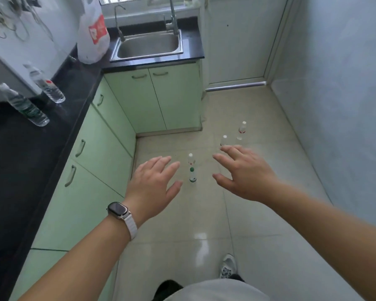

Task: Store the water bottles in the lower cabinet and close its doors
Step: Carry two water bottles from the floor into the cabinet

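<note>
Several small clear water bottles stand upright on the tiled floor: a green-capped bottle [192, 175], a white-capped bottle [191, 159] just behind it, another white-capped bottle [224, 140] and a red-labelled bottle [242, 129] farther right. Two more bottles stand on the black counter: a green-labelled bottle [23, 105] and a red-labelled bottle [46, 83]. My left hand [154, 187] and my right hand [245, 172] are held out above the floor bottles, fingers spread, holding nothing. The pale green lower cabinet doors [96, 153] along the left are shut.
A steel sink [148, 45] with two taps sits in the far counter above two shut green doors [154, 98]. A white plastic bag [92, 31] stands beside it. A white door [237, 40] is at the back, a blue wall on the right. My shoe [228, 266] is on the floor.
</note>
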Motion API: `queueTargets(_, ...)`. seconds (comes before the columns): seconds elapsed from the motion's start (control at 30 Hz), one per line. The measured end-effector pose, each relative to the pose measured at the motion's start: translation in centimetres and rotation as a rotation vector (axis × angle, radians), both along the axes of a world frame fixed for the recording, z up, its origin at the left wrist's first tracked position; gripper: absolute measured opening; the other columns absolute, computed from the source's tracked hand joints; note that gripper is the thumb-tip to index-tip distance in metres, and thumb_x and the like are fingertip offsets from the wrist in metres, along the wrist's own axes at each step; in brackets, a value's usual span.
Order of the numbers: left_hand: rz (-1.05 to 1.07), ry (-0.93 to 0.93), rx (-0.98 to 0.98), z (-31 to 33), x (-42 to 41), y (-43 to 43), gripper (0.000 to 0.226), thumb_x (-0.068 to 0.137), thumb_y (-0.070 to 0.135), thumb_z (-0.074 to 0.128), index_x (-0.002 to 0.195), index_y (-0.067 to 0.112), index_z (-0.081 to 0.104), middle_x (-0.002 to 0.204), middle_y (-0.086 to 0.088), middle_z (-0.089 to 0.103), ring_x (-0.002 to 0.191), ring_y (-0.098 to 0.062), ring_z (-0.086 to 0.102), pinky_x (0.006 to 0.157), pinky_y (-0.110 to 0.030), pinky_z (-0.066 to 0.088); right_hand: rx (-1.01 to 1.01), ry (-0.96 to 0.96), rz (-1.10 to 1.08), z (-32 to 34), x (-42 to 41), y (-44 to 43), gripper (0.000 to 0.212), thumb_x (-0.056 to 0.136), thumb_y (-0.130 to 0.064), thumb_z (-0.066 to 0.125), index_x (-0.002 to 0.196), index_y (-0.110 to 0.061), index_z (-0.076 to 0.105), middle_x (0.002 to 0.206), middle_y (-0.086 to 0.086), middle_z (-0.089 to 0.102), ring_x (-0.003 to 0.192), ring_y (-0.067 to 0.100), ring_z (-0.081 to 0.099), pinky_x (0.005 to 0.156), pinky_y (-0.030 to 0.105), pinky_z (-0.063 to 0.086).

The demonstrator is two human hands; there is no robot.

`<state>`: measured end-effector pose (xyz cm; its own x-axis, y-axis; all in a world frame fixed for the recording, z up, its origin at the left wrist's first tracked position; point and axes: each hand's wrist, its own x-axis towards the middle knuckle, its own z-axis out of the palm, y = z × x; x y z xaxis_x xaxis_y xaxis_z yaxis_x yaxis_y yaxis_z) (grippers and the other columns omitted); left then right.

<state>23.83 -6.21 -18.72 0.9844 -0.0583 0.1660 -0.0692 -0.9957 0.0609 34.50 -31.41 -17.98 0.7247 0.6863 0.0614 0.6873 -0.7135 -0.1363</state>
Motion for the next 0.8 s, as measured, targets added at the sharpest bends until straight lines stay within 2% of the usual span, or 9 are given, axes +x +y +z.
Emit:
queueTargets(0.17,0.0,-0.007,-0.019,0.3,5.6,-3.1,0.052,0.093,0.051,0.046,0.129,0.018,0.065,0.134,-0.01,0.064,0.124,-0.034,0.058,0.101,-0.05,0.048,-0.002,-0.004,0.017,0.3,5.4,-2.5,0.062,0.089,-0.06,0.037,0.128,-0.018,0.061,0.132,0.013,0.059,0.122,0.034,0.054,0.101,0.044,0.043)
queueTargets(0.53,-0.042,-0.013,-0.028,-0.7,17.7,-3.8,0.051,0.091,0.048,0.046,0.126,0.017,0.068,0.13,-0.011,0.066,0.121,-0.035,0.061,0.098,-0.048,0.048,0.011,-0.052,0.023,-0.3,15.4,-3.4,0.059,0.088,-0.057,0.042,0.123,-0.016,0.064,0.126,0.013,0.062,0.115,0.035,0.058,0.094,0.044,0.047)
queueTargets(0.8,-0.037,0.007,-0.058,-3.3,28.7,-1.0,0.052,0.09,0.047,0.045,0.123,0.015,0.07,0.127,-0.013,0.068,0.118,-0.037,0.063,0.095,-0.05,0.05,-0.11,-0.072,0.063,-0.8,26.2,-1.7,0.058,0.086,-0.056,0.044,0.121,-0.015,0.067,0.122,0.015,0.064,0.111,0.035,0.06,0.09,0.045,0.051)
